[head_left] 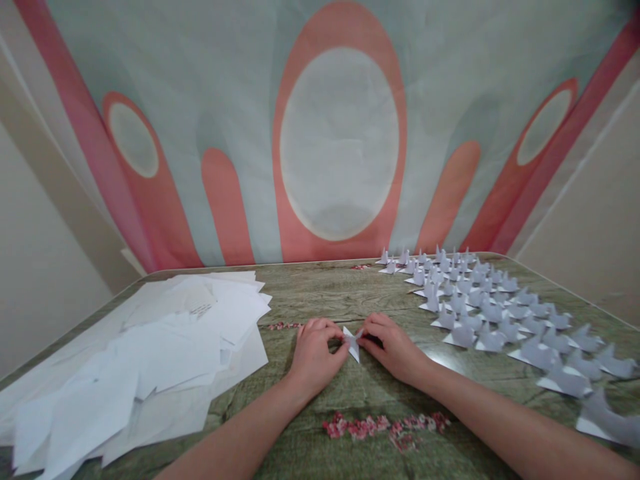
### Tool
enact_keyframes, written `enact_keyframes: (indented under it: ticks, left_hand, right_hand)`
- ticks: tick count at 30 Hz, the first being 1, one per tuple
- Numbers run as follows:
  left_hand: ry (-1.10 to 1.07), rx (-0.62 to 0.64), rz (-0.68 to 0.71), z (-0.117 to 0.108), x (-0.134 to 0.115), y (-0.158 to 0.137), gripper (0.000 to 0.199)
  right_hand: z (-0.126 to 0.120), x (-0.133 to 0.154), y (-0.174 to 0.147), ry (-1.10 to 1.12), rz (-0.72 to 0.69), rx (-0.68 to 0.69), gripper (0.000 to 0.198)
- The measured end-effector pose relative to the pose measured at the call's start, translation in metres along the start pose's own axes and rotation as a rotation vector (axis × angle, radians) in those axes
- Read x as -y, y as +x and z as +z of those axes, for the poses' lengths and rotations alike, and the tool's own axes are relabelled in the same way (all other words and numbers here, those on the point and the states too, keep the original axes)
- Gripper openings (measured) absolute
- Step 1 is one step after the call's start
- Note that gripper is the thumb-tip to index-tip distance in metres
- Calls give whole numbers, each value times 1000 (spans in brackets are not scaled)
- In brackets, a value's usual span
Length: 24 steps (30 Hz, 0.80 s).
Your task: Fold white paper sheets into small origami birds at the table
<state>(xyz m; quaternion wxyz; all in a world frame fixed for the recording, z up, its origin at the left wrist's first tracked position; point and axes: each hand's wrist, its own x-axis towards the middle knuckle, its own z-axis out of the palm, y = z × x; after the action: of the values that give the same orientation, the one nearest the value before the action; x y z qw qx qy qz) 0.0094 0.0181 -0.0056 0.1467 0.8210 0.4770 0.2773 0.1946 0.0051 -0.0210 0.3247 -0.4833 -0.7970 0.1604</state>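
Observation:
A small white folded paper crane is held just above the middle of the table, between my two hands. My left hand pinches its left side between thumb and fingertips. On the opposite side, my right hand grips the other part with thumb and forefinger. The fingertips cover parts of the folds, so the paper's full shape is partly hidden.
Loose white paper sheets lie in a spread pile on the left. Rows of finished white paper cranes stand on the right. The wood-patterned table bears printed pink flowers. A patterned backdrop hangs behind it.

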Motion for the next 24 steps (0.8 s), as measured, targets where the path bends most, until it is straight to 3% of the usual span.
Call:
enact_keyframes:
  ticks: [24]
  left_hand:
    - [33,-33,-8,2,1,-1,13]
  right_hand:
    - [1,-2,0,68,7,-49,6]
